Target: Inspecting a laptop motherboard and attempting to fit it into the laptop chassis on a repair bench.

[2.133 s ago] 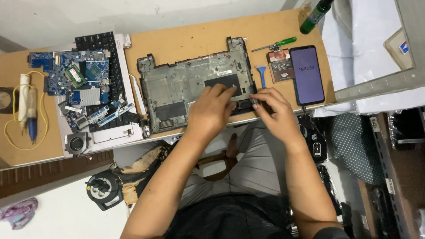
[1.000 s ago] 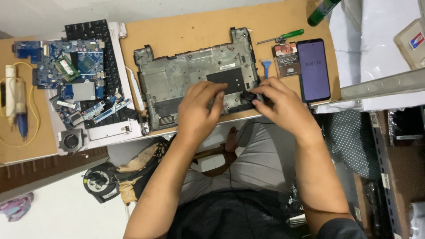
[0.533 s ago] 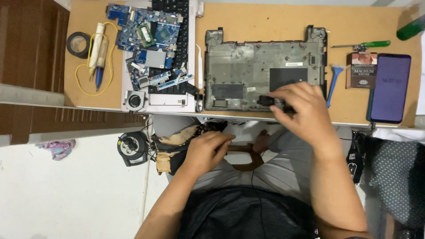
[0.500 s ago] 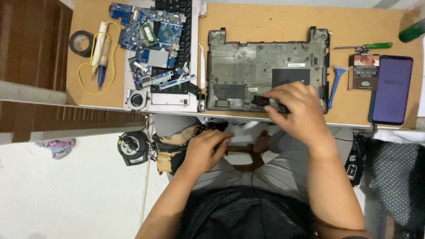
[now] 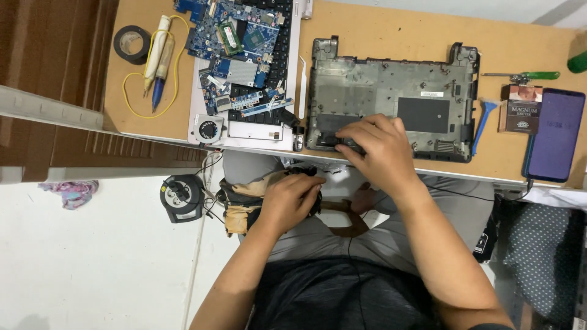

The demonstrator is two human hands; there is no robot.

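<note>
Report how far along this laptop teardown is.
Done: the motherboard is out and lies on the keyboard panel beside the fan; the laptop base shell looks mostly stripped.
In hand: the right hand works at the shell's near-left corner; the left hand is in the lap on something dark.
Left: whatever the right hand works on remains in the shell.

Grey stripped laptop base shell (image 5: 391,101), flat, open side up, desk's front edge
</note>
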